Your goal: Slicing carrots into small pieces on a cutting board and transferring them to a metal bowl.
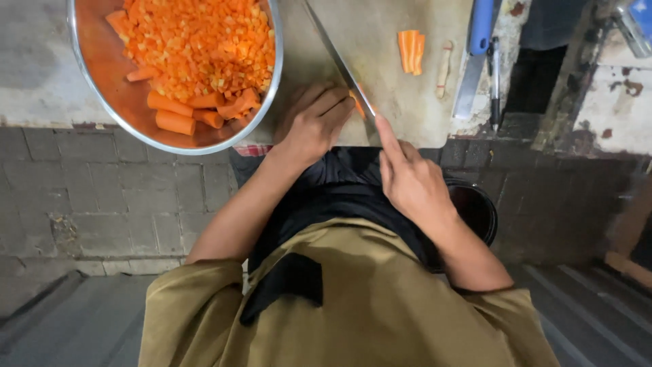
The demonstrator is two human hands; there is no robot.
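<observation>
Carrot piece point(358, 105) lies between left hand point(314, 126) and right hand point(407, 180).

Left of the fingers, a metal bowl point(92, 102) holds diced carrot point(204, 41). Beyond them lie carrot sticks point(411, 51), then a blue-handled peeler point(475, 61) and a pen point(495, 75).

Light fell from above onto the pale worn cutting board point(380, 41) and glared off the round steel bowl's rim point(204, 146). The grey brick wall point(102, 197) below sat dim (edges bowed, slightly soft).
</observation>
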